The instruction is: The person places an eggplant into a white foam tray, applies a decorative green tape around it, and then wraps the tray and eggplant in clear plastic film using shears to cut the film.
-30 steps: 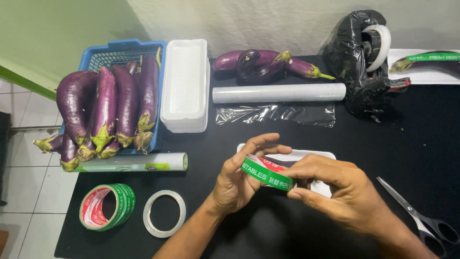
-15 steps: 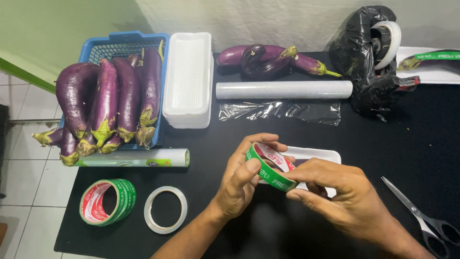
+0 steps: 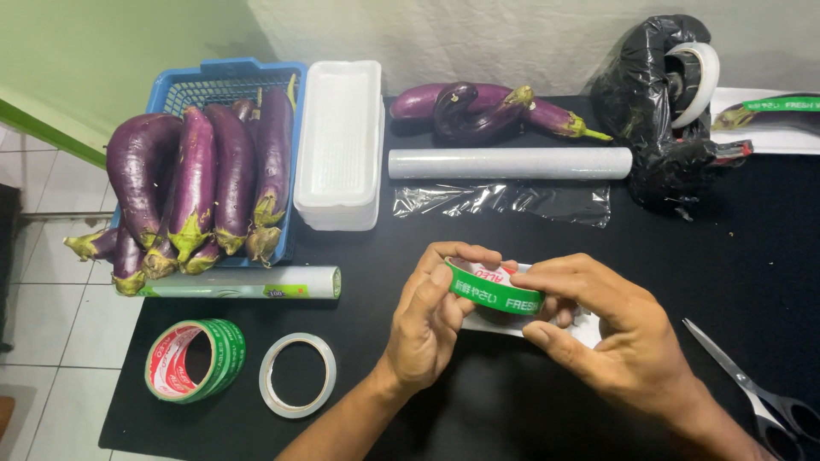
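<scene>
Head view shows a black worktop (image 3: 700, 273) carrying all items. At its far left, a blue basket (image 3: 184, 81) holds long purple eggplants (image 3: 201, 183), stems toward the near edge. Just beside the basket stands a stack of white foam trays (image 3: 340, 141). Three more eggplants (image 3: 487, 107) lie at the far edge, with a roll of clear film (image 3: 510, 163) in front of them, a short length pulled out flat. A black plastic bag (image 3: 653, 111) sits to the right. Near centre, the left hand (image 3: 427, 329) and right hand (image 3: 615, 337) together grip a green tape roll (image 3: 493, 288), held on edge above a white tray (image 3: 512, 323); fingers of both hands are closed around its rim. A boxed film roll (image 3: 243, 283), a second green tape roll (image 3: 195, 360) and a clear tape roll (image 3: 298, 375) lie left of the hands. Scissors (image 3: 756, 393) lie at the right.
</scene>
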